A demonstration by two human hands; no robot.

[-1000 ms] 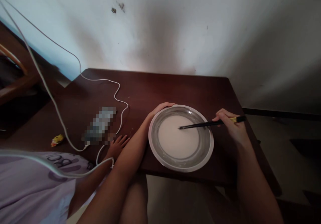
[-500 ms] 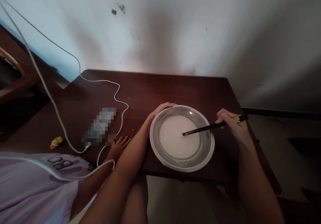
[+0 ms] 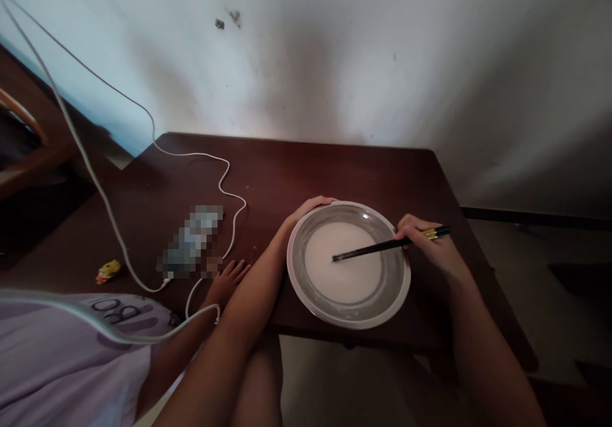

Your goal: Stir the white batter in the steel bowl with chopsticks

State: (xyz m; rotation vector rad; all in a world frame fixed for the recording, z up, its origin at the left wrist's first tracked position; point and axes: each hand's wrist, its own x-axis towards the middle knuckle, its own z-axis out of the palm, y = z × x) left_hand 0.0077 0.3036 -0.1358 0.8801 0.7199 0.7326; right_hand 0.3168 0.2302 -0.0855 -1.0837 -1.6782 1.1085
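A wide metal bowl (image 3: 296, 287) with a pale rim stands near the front edge of the table. White, milky batter-like liquid (image 3: 342, 280) fills its lower part. My left hand (image 3: 312, 206) is curled against the bowl's far left side, holding it; its fingertips are partly hidden behind the rim. In my right hand (image 3: 421, 236), closed at the bowl's right side, are black chopsticks (image 3: 370, 248) with gold bands near the top. They slant down to the left, and their tips touch the liquid around the middle of the bowl.
On the dark red table (image 3: 296, 166), a pixelated phone-like device (image 3: 191, 242) is joined to a white cable (image 3: 108, 204). A small yellow toy (image 3: 109, 271) lies left of it. Another person's hand (image 3: 230, 280) rests beside my left forearm. Behind the table rises a white wall (image 3: 306, 51).
My right hand has moved left toward the bowl, carrying the chopsticks, whose tips have shifted left through the liquid. My left hand and the bowl keep their places.
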